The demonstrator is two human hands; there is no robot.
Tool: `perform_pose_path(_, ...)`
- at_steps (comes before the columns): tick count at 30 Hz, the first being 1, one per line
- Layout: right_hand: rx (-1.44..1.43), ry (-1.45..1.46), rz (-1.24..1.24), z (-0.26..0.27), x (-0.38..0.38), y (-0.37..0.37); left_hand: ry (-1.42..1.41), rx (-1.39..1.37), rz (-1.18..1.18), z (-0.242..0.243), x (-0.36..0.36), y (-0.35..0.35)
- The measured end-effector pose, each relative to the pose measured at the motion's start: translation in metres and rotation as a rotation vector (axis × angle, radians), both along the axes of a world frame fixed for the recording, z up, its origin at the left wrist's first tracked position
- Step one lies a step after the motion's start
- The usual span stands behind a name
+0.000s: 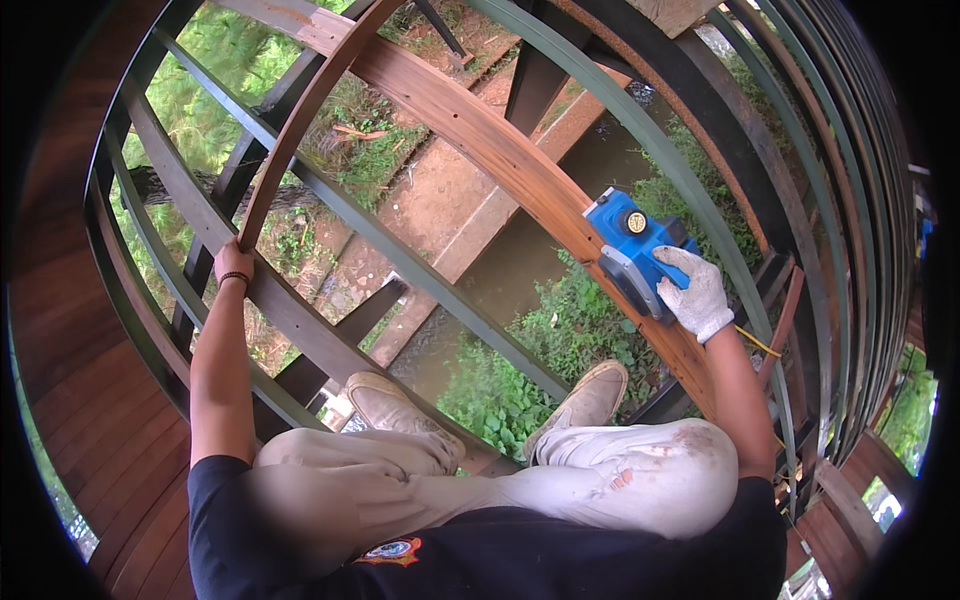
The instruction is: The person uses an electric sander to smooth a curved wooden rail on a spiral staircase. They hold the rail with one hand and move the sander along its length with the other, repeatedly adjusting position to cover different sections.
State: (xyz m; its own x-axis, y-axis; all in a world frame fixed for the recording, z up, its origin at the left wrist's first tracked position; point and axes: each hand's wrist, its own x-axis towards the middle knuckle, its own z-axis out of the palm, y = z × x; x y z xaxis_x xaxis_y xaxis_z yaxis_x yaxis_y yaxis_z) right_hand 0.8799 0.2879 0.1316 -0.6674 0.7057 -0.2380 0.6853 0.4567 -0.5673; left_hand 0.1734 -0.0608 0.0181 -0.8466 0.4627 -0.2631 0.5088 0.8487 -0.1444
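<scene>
My right hand (696,294), in a white knit work glove, grips the rear handle of a blue electric hand planer (619,221). The planer sits on a long reddish-brown wooden plank (480,120), which runs diagonally across the frame and has small dark holes in its face. At the left, my bare left hand (234,266), with a beaded bracelet at the wrist, is closed around the lower end of a narrow brown wooden strip (300,127). That strip crosses over the plank near the top. Beneath my left hand lies a grey-brown beam (300,315).
Green beams (420,270) span open gaps above a muddy stream (487,255), a concrete ledge (480,217) and leafy plants. My shoes (592,394) are over the framework. Wooden decking (112,420) lies left. A yellow cord (757,341) passes my right wrist; several parallel beams stand right.
</scene>
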Motion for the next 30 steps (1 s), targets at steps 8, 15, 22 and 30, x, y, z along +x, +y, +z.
perform_pose_path(8, 0.038, -0.005, 0.024, 0.003, -0.032, 0.009, 0.035, 0.074, 0.016, 0.002, -0.003, -0.003)
perform_pose_path(15, 0.050, -0.034, 0.043, -0.005, -0.061, 0.023, 0.003, 0.063, 0.052, 0.007, -0.030, -0.002)
perform_pose_path(22, 0.044, -0.024, 0.026, 0.000, -0.092, 0.032, 0.092, 0.132, -0.025, -0.014, -0.070, -0.013)
perform_pose_path(30, 0.032, 0.038, -0.002, -0.003, -0.121, 0.036, 0.025, 0.135, 0.024, 0.003, -0.081, 0.013)
